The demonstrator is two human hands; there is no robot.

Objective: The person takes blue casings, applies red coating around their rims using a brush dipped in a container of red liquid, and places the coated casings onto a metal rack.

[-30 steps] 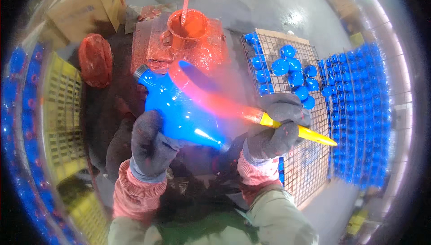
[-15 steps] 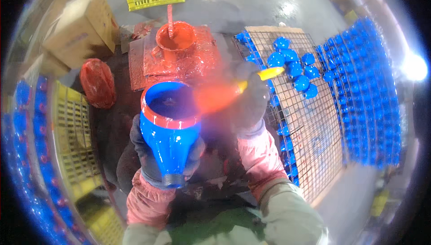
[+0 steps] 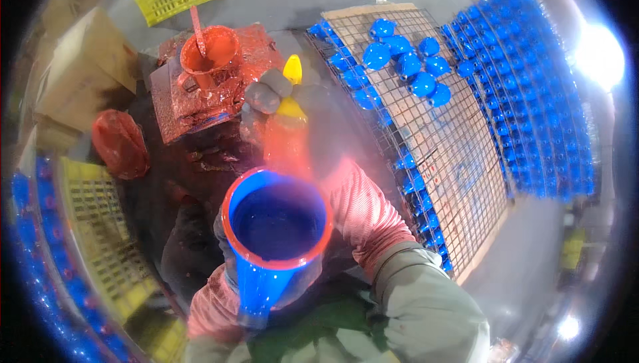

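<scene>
My left hand, in a dark glove, is closed around a blue funnel-shaped vessel. Its wide mouth faces up toward me, with a wet red band along the rim, and its narrow neck points down. My right hand, also gloved and partly blurred, grips a paintbrush by its yellow handle. The red-coated bristles hang just above the far side of the rim; motion blur hides whether they touch it. Beyond the hands, a red paint pot holds an upright stick.
Red-splashed cardboard lies under the pot. A red bundle and a cardboard box are at left, near yellow crates. A wire rack with several blue pieces stands at right, beside densely stacked blue pieces.
The brush has swung from the vessel's right side to its far side, turning upright. The vessel has moved nearer me and tipped its mouth toward me. The view has shifted right.
</scene>
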